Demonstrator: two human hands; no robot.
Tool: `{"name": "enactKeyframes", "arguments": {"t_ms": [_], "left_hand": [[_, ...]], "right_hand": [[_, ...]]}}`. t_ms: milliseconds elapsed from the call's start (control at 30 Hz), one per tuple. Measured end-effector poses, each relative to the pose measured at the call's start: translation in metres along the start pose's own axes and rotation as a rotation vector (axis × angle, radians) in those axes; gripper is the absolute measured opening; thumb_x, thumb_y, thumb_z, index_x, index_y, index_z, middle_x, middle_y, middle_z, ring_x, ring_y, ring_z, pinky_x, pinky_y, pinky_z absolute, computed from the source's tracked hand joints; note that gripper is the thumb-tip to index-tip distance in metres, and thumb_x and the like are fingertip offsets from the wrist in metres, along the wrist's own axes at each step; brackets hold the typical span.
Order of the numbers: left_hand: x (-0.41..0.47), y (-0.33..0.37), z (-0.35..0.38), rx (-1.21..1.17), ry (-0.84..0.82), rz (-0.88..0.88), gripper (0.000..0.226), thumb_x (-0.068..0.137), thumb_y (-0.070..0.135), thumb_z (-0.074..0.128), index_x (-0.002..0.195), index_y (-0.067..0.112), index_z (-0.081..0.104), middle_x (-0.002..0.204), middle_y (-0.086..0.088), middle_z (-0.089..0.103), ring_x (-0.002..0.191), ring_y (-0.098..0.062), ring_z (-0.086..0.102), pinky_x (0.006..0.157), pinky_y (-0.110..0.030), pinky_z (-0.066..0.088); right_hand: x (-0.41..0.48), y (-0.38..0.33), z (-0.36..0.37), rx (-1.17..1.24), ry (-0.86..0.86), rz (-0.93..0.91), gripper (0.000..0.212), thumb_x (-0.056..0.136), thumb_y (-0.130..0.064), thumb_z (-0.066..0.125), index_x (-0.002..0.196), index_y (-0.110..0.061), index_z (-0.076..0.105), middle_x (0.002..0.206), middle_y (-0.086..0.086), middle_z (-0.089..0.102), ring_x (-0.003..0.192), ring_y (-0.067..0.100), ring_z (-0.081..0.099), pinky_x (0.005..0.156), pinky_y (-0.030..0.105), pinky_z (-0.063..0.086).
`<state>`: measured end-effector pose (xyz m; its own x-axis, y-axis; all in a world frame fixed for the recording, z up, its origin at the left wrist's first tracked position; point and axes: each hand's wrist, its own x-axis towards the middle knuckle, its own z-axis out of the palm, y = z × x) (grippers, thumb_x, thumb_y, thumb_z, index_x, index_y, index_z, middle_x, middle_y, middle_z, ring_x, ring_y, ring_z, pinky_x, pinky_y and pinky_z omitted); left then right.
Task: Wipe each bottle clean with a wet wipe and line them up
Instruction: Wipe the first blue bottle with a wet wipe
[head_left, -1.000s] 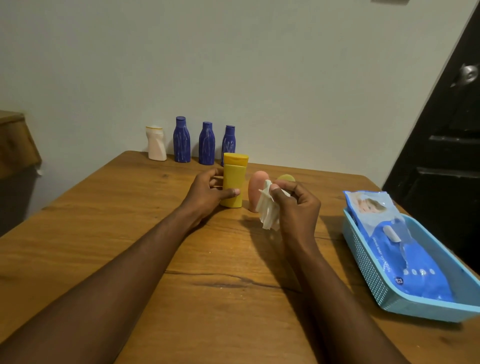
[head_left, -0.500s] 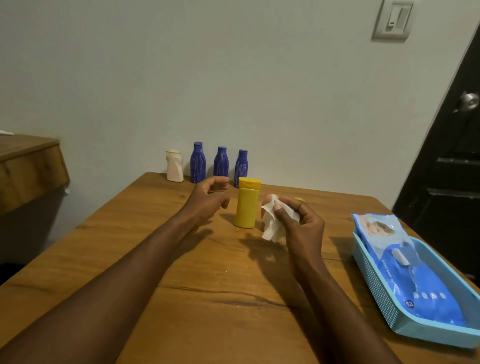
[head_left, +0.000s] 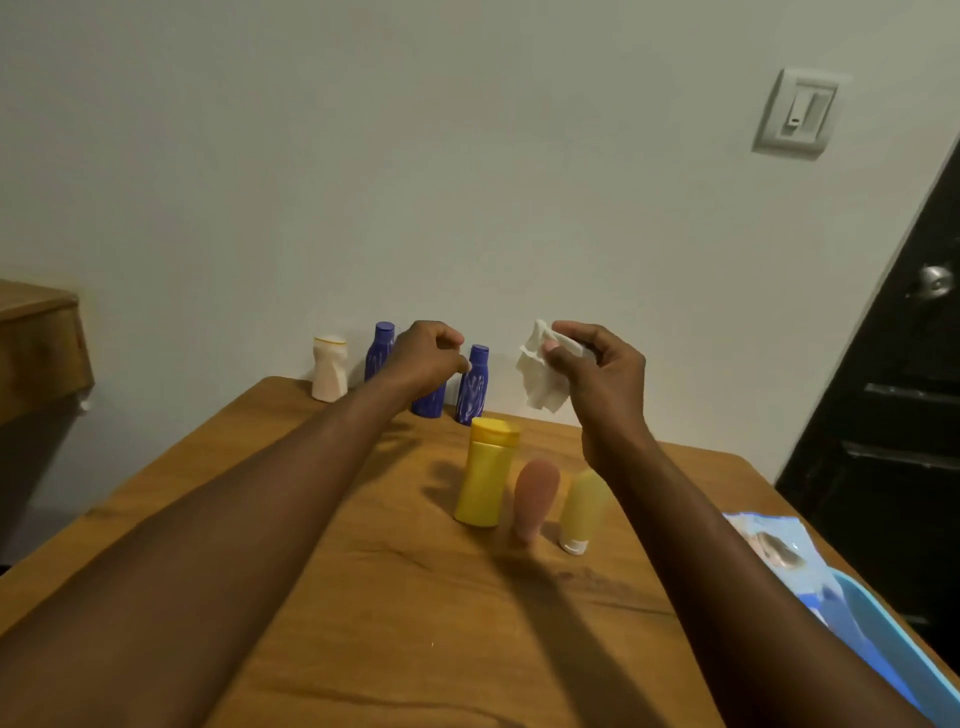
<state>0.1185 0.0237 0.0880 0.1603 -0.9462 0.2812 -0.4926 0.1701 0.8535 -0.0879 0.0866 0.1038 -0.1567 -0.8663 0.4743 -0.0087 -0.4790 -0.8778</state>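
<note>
The right hand (head_left: 597, 374) is raised above the worktop (head_left: 363, 597). Its thumb and fingers pinch a crumpled white wet wipe (head_left: 540, 376), which hangs from them in loose folds with its lower corner dangling free. The left hand (head_left: 426, 358) is lifted to about the same height, fingers curled into the palm, with nothing in them that I can see. The two hands are apart, and neither touches a bottle.

Below them, around the middle of the worktop, three bottles stand close together in a row. The yellow bottle (head_left: 483, 478) is the leftmost, upright and matte, with a wider flip cap of deeper yellow on top. Just beside it stands a pink bottle (head_left: 535, 499), rounded at the top, narrowing downward and blurred. Next to that, a pale yellow-green tube (head_left: 582, 506) stands on its white cap.

Along the far edge, against the wall, runs another row. A cream bottle (head_left: 330, 369) with a pinched waist stands nearest the far left corner. After it come the first blue bottle (head_left: 381, 351), the middle blue bottle (head_left: 428, 402), mostly hidden behind the left hand, and the third blue bottle (head_left: 472, 384). All three are dark blue with round caps.

At the right edge a light blue basket (head_left: 883, 639) holds a blue pack of wipes (head_left: 779, 556), which leans out over its rim. A light switch (head_left: 797, 111) sits high on the wall beside a dark door (head_left: 909, 415).
</note>
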Motion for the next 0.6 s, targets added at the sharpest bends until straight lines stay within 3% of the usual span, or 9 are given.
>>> {"name": "enactKeyframes", "arguments": {"t_ms": [167,300,433,533,600], "left_hand": [[0.043,-0.011,0.022,0.141,-0.041,-0.004,0.061,0.091,0.017,0.081,0.145,0.005,0.056,0.137,-0.012,0.064,0.125,-0.027,0.062,0.099,-0.033,0.048],[0.073,-0.019,0.034,0.264,-0.086,0.029,0.038,0.093,0.021,0.079,0.124,0.012,0.059,0.115,-0.008,0.058,0.106,-0.023,0.059,0.09,-0.033,0.048],[0.092,-0.029,0.048,0.332,-0.116,0.061,0.067,0.09,0.029,0.082,0.145,0.006,0.052,0.134,-0.012,0.061,0.116,-0.028,0.061,0.091,-0.032,0.049],[0.096,-0.034,0.057,0.369,-0.109,0.105,0.046,0.089,0.029,0.081,0.124,0.006,0.061,0.11,-0.008,0.063,0.098,-0.025,0.062,0.084,-0.034,0.051],[0.097,-0.038,0.061,0.356,-0.093,0.128,0.037,0.09,0.021,0.079,0.12,0.007,0.061,0.109,-0.009,0.065,0.098,-0.025,0.064,0.086,-0.036,0.055]], "right_hand": [[0.052,0.034,0.017,-0.128,-0.076,0.092,0.012,0.093,-0.01,0.07,0.103,-0.012,0.076,0.1,0.002,0.073,0.096,0.022,0.069,0.077,0.032,0.061],[0.087,0.061,0.025,-0.316,-0.198,0.136,0.006,0.092,-0.008,0.069,0.095,-0.007,0.074,0.098,0.01,0.072,0.093,0.029,0.07,0.081,0.045,0.061],[0.108,0.082,0.034,-0.483,-0.283,0.161,0.004,0.093,-0.007,0.07,0.093,-0.007,0.073,0.1,0.012,0.071,0.095,0.031,0.069,0.083,0.046,0.062],[0.115,0.092,0.04,-0.539,-0.289,0.177,0.008,0.092,-0.004,0.069,0.087,-0.011,0.072,0.1,0.014,0.069,0.096,0.032,0.068,0.08,0.043,0.063],[0.116,0.096,0.042,-0.554,-0.279,0.181,0.008,0.091,-0.003,0.068,0.089,-0.009,0.072,0.101,0.014,0.069,0.096,0.032,0.067,0.081,0.043,0.063]]}}
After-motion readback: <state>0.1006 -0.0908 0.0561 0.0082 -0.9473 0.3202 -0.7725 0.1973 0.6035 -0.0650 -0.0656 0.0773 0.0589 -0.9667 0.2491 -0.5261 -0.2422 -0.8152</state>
